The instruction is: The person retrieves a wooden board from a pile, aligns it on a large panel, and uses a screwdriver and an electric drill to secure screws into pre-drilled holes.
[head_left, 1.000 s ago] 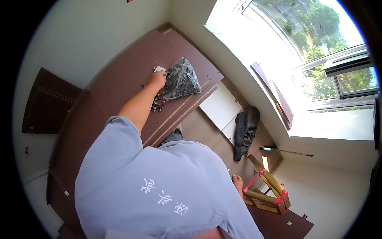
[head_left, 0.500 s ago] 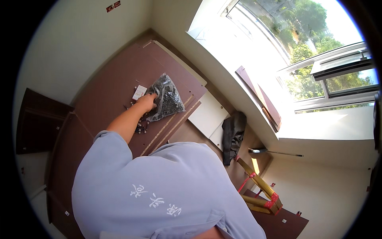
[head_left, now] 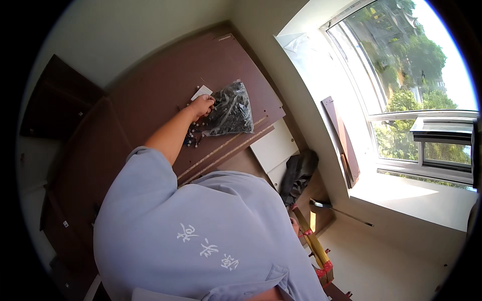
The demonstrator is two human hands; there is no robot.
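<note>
My left hand is at the left edge of a clear plastic bag full of small dark pieces. Its fingers are curled together; what they hold, if anything, I cannot make out. The bag lies on a reddish-brown board. Close to the hand are a small white card or box and several loose small fittings. Only a bit of my right hand shows past the shirt, beside a yellow wooden frame with red wrapping; its fingers are mostly hidden.
White panels and a dark grey bundle lie right of the board. A long-handled tool rests on the floor by the wall. Narrow brown strips lean at the bright window sill. A dark panel stands at the left.
The view has swung, shifting the board and bag right and up. My left hand has drawn back slightly to the bag's left edge, fingers curled. Part of my right hand has come into sight.
</note>
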